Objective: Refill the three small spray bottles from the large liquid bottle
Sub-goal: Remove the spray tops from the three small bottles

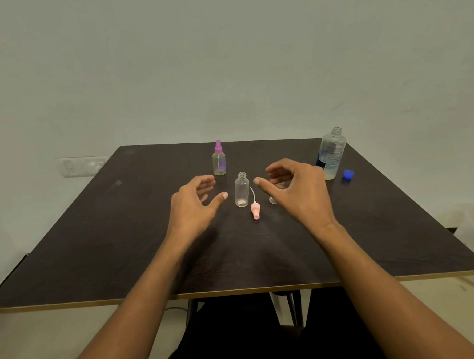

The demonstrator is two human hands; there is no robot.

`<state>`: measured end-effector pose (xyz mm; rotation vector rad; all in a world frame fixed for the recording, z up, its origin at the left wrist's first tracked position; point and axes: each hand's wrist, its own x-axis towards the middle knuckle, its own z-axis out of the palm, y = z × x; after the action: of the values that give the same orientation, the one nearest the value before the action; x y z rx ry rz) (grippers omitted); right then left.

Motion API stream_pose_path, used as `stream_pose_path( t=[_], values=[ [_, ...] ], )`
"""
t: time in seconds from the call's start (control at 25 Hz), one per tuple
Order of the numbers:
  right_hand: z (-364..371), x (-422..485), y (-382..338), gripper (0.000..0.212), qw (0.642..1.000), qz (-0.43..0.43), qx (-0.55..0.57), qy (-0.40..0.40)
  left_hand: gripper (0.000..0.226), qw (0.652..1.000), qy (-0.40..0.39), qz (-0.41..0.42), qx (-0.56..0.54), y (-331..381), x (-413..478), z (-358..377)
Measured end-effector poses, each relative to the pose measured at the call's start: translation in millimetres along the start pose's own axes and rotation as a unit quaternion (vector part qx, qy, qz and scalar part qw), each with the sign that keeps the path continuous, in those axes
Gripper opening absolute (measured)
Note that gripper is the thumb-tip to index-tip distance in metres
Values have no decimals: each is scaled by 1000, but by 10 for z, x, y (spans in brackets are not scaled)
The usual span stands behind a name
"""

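Table [123,241] of dark laminate seen from the head view, with both bare forearms reaching in from the near edge. The left hand [192,201] hovered just left of the uncapped small bottle [241,190], fingers loosely curved and thumb spread wide, gripping nothing. The right hand [300,192] hovered just right of the same bottle, thumb pointed towards it and fingers arched wide above; it held nothing that could be seen. The uncapped small bottle stood upright at the table's middle, between the two hands and touching neither. The pink spray head [255,211] lay flat just beside the bottle's base on its right, its thin dip tube pointing away from the person. A clear object [273,200], mostly hidden behind the right hand, could not be identified. The purple-topped spray bottle [219,161] stood upright farther back, with its sprayer fitted. The large liquid bottle [332,154] stood open near the far right edge, a shallow layer of liquid at its bottom, and the blue cap [348,174] lay just beside it on the right.
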<state>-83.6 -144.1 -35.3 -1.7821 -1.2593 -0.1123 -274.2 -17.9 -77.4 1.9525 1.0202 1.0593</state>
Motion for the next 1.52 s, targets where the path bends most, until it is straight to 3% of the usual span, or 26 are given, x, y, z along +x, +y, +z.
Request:
stream_pose_path(
  t=[0.24, 0.6, 0.72, 0.88, 1.2, 1.4, 1.52],
  values=[
    [228, 773, -152, 35, 998, -48, 16, -24, 38, 999, 42, 9, 20, -44, 680, 78],
    [1089, 2093, -180, 47, 952, -76, -173, -242, 68, 993, 15, -72, 95, -486, 1651, 577],
    [1350, 2258, -158, 37, 933, -99, -212, -273, 66, 993, 7, -77, 86, -621, 1789, 667],
    [1545, 2286, -91, 20, 914, -111, -244, -304, 46, 995, 6, -70, 67, -727, 1799, 727],
    [1179, 2161, -352, 23, 924, -149, -201, -290, 48, 997, 45, -12, 60, -367, 1502, 380],
    [705, 1956, -680, 25, 891, -244, -195, -329, 47, 997, 55, 19, 51, 40, 1015, 52],
    [406, 1782, -864, 16, 867, -295, -180, -360, 43, 998, 35, 30, 50, 223, 701, -119]
  ],
)
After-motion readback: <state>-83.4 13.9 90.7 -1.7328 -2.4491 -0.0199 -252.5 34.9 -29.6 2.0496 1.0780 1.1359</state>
